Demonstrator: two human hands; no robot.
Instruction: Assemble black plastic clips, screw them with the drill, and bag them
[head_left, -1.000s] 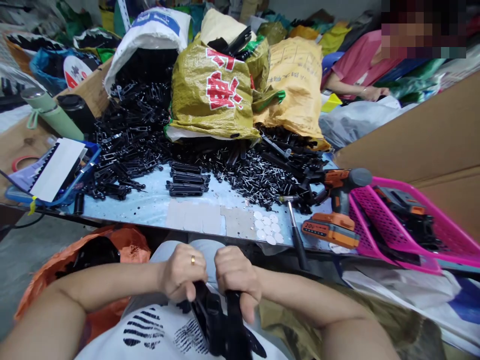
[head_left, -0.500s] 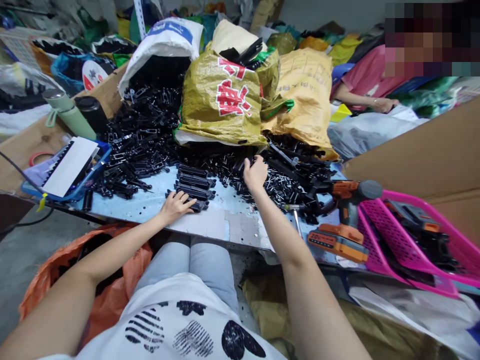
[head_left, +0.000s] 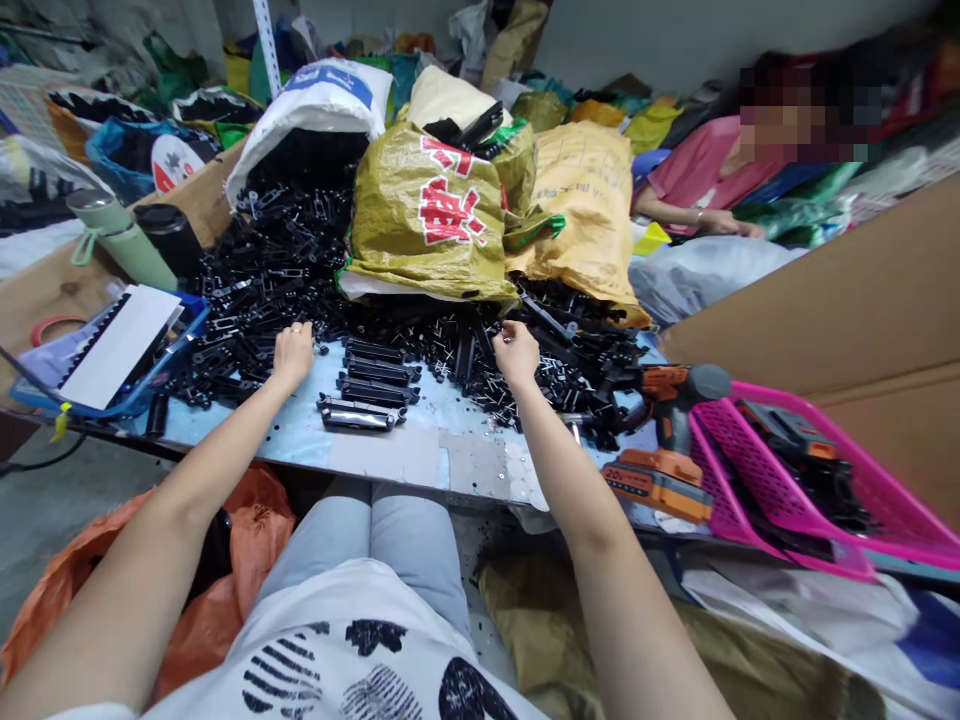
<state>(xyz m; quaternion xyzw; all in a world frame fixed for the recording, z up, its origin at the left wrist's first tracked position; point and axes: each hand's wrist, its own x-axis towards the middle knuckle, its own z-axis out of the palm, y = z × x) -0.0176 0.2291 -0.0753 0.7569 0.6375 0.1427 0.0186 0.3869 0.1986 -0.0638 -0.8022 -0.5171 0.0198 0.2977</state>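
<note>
My left hand (head_left: 294,352) is at the right edge of a heap of black plastic parts (head_left: 262,265). Its fingers are curled together, and whatever they grip is hidden. My right hand (head_left: 517,354) is closed above a spread of small dark pieces and silvery pins (head_left: 495,390); its fingertips press together on something too small to make out. Beside it lie long black strips (head_left: 465,350). Between my hands, several black bar-shaped pieces (head_left: 377,382) lie in a stacked row, the nearest one (head_left: 361,417) shining along its top.
An orange and black cordless drill (head_left: 667,440) stands at the right, next to pink baskets (head_left: 750,495). A yellow sack (head_left: 427,215) and a white sack (head_left: 322,95) are behind the heaps. At left are a green bottle (head_left: 124,240) and a blue tray (head_left: 191,325). Another person (head_left: 694,180) sits beyond.
My left hand has left the row of black bars and moved left and away to the heap. My right hand stays by the small pieces, its fingers now curled in. The view has shifted slightly.
</note>
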